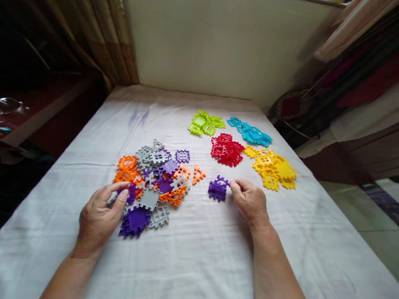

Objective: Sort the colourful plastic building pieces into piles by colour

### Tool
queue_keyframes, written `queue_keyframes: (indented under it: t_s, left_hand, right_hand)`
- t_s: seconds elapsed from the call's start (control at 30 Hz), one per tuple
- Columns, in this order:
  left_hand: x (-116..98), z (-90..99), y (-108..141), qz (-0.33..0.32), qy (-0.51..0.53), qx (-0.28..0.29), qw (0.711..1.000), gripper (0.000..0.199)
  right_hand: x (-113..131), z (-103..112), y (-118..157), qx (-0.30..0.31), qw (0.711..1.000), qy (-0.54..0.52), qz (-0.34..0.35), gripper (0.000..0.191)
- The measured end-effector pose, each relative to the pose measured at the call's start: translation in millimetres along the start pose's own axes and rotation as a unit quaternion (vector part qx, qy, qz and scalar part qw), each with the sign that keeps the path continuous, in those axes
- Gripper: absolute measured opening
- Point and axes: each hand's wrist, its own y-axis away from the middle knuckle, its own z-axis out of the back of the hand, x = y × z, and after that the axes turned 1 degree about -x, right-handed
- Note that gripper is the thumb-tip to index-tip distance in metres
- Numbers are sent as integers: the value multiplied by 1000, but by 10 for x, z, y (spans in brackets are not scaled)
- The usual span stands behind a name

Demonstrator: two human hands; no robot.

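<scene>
The white cloth (190, 268) is the largest thing here, and it lies spread under both hands. On it, the mixed heap (149, 198) of interlocking plastic tiles is just beside the fingertips of the left hand (95, 215) and reaches to their right; in this heap grey, orange and purple tiles lie one over another, so this part is not yet separated by colour. Four other colours are already apart, each in its own pile: the yellow pile (284, 170) is beyond the right hand's (250, 202) fingertips and to their right, the blue pile (254, 134) is farther beyond and a little to the right, the red pile (232, 152) is nearly straight beyond, and the lime-green pile (201, 122) is farther beyond, to the left. The small purple group (218, 191) is just left of the right fingertips; it seems only begun, because more purple tiles are in the heap. No grey or orange pile stands separately. The right thumb and index finger are close together at the purple edge, but I cannot tell if they pinch it. The left thumb and index finger curve toward each other near a purple tile (131, 193); whether they grip it, I cannot tell.
</scene>
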Motion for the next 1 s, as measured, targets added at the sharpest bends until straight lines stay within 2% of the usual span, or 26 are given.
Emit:
queue_keyframes:
  t_s: [0.17, 0.3, 0.4, 0.5, 0.6, 0.8, 1.0]
  left_hand:
    - [100, 39, -82, -31, -28, 34, 999, 29]
    - [163, 115, -60, -101, -28, 132, 986, 33]
    - [219, 145, 33, -114, -85, 196, 970, 46]
    - [249, 134, 128, -122, -124, 231, 957, 60]
    - [267, 129, 157, -130, -131, 232, 955, 58]
    - [283, 179, 73, -129, -63, 227, 963, 31]
    - [46, 114, 44, -126, 46, 175, 975, 25]
  right_hand:
    - [-127, -76, -44, -45, 998, 45, -11, 36]
    - [-139, -118, -43, -59, 997, 42, -19, 35]
    - [-140, -134, -39, -64, 997, 33, -36, 32]
    - [-149, -139, -39, -71, 996, 23, -45, 31]
    - [-146, -132, -42, -74, 996, 14, -39, 33]
    - [-64, -124, -68, -84, 996, -37, -13, 37]
    - [208, -106, 20, -121, 982, -108, 102, 34]
